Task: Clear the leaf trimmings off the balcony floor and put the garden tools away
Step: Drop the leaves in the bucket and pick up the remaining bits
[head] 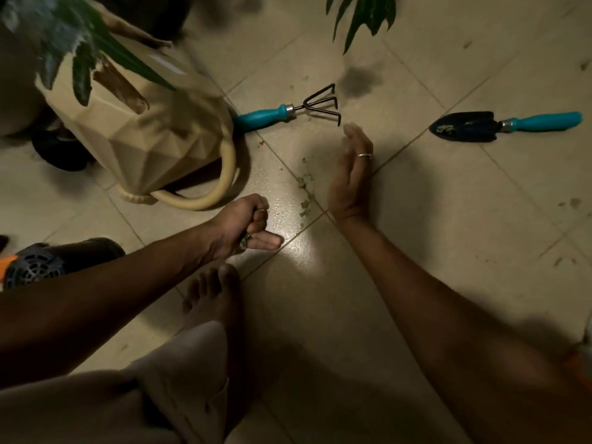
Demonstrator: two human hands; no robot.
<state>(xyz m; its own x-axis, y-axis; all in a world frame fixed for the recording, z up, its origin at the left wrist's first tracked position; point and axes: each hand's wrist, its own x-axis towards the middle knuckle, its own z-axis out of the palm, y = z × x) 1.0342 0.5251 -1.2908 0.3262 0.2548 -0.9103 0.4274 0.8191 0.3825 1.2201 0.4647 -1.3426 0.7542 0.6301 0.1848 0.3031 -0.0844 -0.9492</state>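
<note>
**Curled left hand (246, 222) grips scraps, right hand (350, 177) flat**

Left fingers curl round a few small green leaf trimmings (304, 193), thumb stuck out, just below the beige faceted plastic watering can (144, 136). More trimmings lie in a thin line right of the can. Beyond them the right hand stands on edge on the tiled floor (448, 219), fingers straight, holding nothing. A teal-handled black three-prong hand rake (288, 110) lies at the can's right side. A teal-handled black trowel (499, 125) lies well right.

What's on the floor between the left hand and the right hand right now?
A loose strip of leaf trimmings on the tile, between left hand and right hand; the head view shows it.
</note>
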